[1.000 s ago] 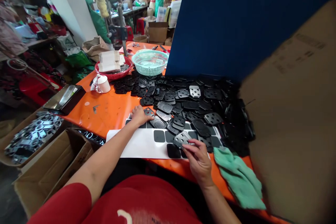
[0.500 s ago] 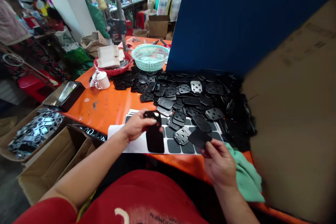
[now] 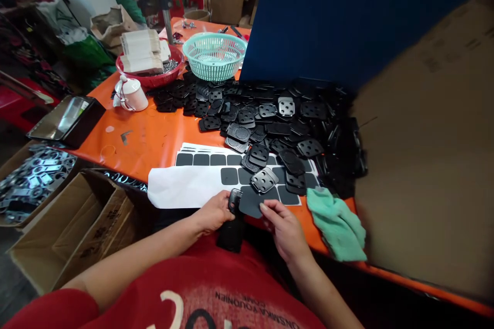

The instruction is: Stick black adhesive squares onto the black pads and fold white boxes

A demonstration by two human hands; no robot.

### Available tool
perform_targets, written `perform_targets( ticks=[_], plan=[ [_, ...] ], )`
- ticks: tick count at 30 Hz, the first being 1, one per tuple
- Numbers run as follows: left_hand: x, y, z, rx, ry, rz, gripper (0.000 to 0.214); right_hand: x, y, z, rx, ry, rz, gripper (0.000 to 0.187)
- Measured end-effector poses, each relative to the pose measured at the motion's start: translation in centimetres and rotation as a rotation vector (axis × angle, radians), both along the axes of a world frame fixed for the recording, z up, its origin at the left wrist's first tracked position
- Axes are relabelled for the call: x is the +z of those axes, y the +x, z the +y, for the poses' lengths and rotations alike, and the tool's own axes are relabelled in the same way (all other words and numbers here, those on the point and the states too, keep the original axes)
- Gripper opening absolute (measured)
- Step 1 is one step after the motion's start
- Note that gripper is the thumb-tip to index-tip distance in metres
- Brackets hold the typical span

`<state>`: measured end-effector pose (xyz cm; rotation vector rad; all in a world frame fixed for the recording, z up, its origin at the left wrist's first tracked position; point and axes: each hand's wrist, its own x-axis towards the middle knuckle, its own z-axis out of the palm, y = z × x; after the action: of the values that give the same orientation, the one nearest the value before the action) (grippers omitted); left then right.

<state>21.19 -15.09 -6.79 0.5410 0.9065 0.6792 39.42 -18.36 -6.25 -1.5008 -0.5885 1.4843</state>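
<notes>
Left hand (image 3: pixel 212 213) clamps a black part (image 3: pixel 232 223), right hand (image 3: pixel 283 229) pinches a pad (image 3: pixel 252 201), probably sticker, below the sheet (image 3: pixel 185 185). Next: align, press.

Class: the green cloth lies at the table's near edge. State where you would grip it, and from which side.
Pinch the green cloth at its bunched top fold, coming from above on the near side. It lies crumpled and soft on the orange table; black plates crowd its far side.
</notes>
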Motion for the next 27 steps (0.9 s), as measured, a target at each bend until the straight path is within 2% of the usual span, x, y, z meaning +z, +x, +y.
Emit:
perform_targets(
  ticks=[7,17,27],
  plan=[
    [-0.4,0.1,-0.2,-0.032,0.011,0.011,0.048,0.3,-1.1,1.3,0.028,-0.051,-0.027,0.038],
    [0.4,0.2,0.1,-0.03,0.009,-0.006,0.047,0.4,-1.5,1.8,0.036,-0.093,-0.058,0.036],
    [0.5,0.3,0.0,-0.026,-0.003,-0.014,0.048,0.7,-1.8,2.0,0.029,-0.111,-0.065,0.038]
  ],
)
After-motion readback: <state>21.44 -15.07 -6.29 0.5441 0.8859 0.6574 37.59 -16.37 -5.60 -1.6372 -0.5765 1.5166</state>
